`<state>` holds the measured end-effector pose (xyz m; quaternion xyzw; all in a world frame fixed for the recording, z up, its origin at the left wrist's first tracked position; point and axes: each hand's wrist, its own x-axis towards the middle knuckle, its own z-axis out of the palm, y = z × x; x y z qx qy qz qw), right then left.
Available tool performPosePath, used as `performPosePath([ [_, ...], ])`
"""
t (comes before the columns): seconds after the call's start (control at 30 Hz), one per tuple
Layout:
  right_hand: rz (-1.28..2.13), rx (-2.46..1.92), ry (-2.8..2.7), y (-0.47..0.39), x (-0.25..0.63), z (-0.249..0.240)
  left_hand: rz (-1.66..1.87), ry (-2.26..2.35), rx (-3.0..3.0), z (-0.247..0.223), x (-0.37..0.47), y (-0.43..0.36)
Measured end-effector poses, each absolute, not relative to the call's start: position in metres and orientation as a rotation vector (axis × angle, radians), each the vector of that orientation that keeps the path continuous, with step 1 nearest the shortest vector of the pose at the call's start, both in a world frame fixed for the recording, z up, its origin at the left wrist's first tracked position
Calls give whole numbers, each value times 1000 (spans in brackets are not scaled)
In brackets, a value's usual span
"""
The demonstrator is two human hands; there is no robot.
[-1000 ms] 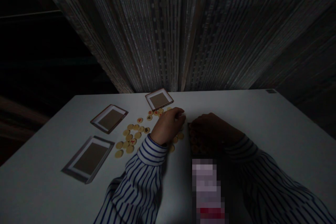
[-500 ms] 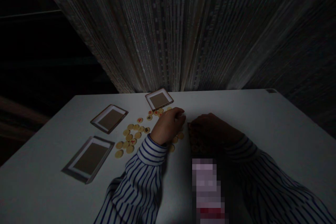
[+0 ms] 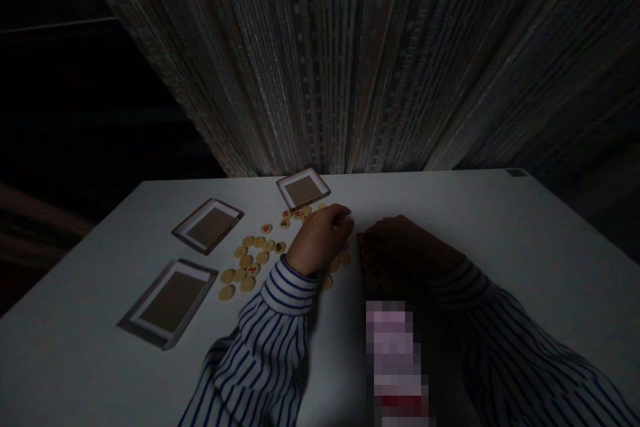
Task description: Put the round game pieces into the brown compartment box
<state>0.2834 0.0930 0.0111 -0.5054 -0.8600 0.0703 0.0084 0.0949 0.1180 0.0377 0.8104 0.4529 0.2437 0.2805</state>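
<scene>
My left hand point(image 3: 320, 237) hovers at the right side of the scattered xiangqi pieces point(image 3: 263, 257), its fingers curled in. Whatever they may hold is hidden from view. Several pieces point(image 3: 333, 267) lie partly under that hand and beside its wrist. In deep shadow, my right hand point(image 3: 407, 243) rests over a dark tray or box point(image 3: 361, 267) with round pieces in it. The right fingers reach down at its far left corner, too dark to make out. Some pieces show red or black characters; others are plain side up.
Three shallow box-like trays with brown panels stand on the white table point(image 3: 540, 267): one near left point(image 3: 170, 303), one behind it point(image 3: 209, 227), one at the back point(image 3: 303, 190). A string curtain point(image 3: 330, 67) hangs behind the table. A pixelated patch covers the front middle.
</scene>
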Motion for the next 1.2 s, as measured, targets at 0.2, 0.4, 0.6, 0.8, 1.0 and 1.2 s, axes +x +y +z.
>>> performPosePath([
  [0.2,186,-1565,-2728,94,284,9,652,1204,2189,37,95,119],
  [0.4,226,-1560,-2705,95,285,8,670,1204,2171,38,95,118],
  [0.6,241,-1559,-2684,95,285,6,668,1204,2174,38,95,118],
  [0.8,269,-1546,-2682,95,285,9,664,1209,2185,37,94,118],
  [1.0,167,-1597,-2698,94,286,11,672,1214,2188,38,93,118],
  [1.2,66,-1597,-2644,91,289,18,717,1200,2190,38,91,118],
])
